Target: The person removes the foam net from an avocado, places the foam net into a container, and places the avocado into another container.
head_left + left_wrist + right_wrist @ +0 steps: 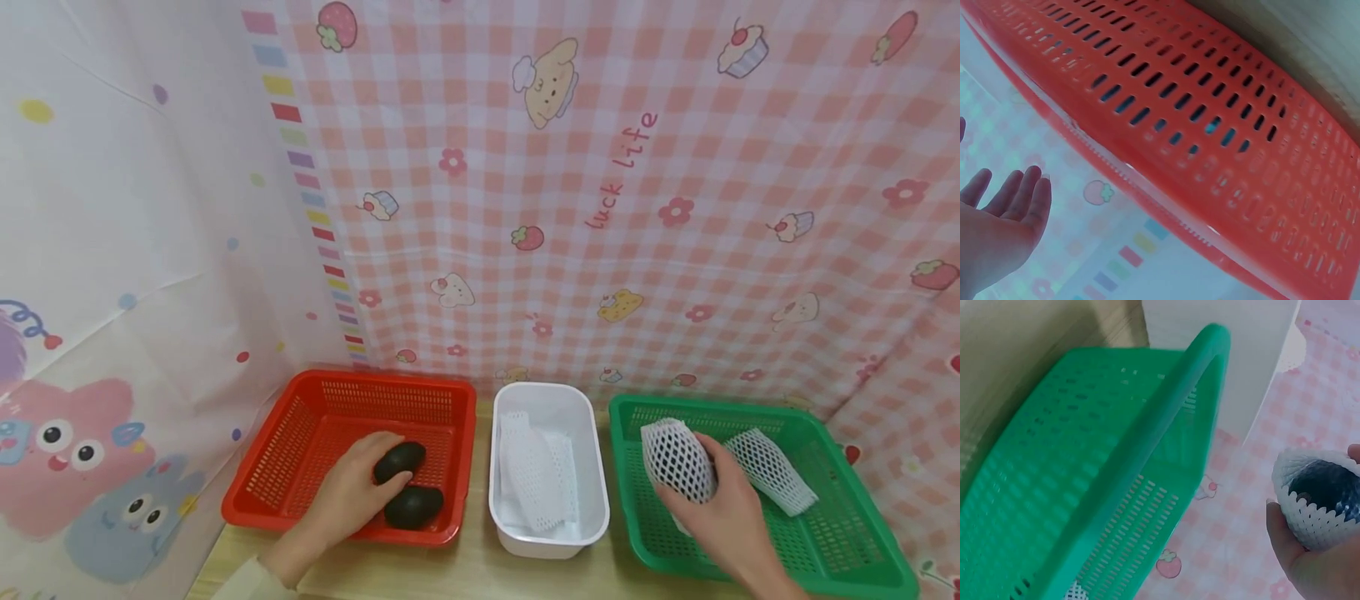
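In the head view my left hand (pixel 352 483) is over the red basket (pixel 255 475), its thumb and fingers on either side of a dark avocado (pixel 400 461). A second avocado (pixel 414 507) lies just below the thumb. The left wrist view shows the left hand (pixel 1007 225) with spread fingers and nothing between them. Above the green basket (pixel 862 500), my right hand (pixel 723 508) grips a white foam net sleeve (pixel 678 458) with a dark avocado inside. The right wrist view shows the sleeve's open end and the avocado's shiny dark skin (pixel 1329 484).
Between the baskets stands a white tub (pixel 549 540) with flattened foam net sleeves (pixel 534 471) in it. Another foam net sleeve (pixel 772 471) lies in the green basket. A pink checked cloth (pixel 487 208) hangs behind, and a white printed cloth (pixel 150 250) at the left.
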A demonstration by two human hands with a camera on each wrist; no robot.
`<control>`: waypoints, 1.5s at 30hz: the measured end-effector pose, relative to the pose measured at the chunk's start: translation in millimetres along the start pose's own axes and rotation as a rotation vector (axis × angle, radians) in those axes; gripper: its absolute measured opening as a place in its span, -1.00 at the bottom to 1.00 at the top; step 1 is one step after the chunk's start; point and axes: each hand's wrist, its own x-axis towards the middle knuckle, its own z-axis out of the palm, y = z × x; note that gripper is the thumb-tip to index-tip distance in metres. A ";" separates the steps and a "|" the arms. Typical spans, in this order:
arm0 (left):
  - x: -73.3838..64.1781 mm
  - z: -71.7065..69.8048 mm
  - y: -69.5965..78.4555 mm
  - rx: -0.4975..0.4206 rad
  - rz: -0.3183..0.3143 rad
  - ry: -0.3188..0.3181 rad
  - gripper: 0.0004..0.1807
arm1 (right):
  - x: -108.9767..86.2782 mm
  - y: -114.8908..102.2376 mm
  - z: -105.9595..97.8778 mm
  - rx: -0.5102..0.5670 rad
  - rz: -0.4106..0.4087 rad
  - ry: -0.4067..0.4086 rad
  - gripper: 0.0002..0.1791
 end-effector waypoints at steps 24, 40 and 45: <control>-25.2 20.0 31.7 -0.054 0.242 0.144 -0.44 | -44.1 -16.7 35.2 0.005 -0.063 -0.071 0.02; -46.3 41.4 48.9 0.027 0.344 0.116 -0.43 | -56.6 4.3 62.5 0.065 -0.445 -0.211 0.03; -50.3 50.0 51.5 -0.016 0.431 0.153 -0.41 | -58.8 17.5 75.2 0.099 -0.627 -0.241 0.02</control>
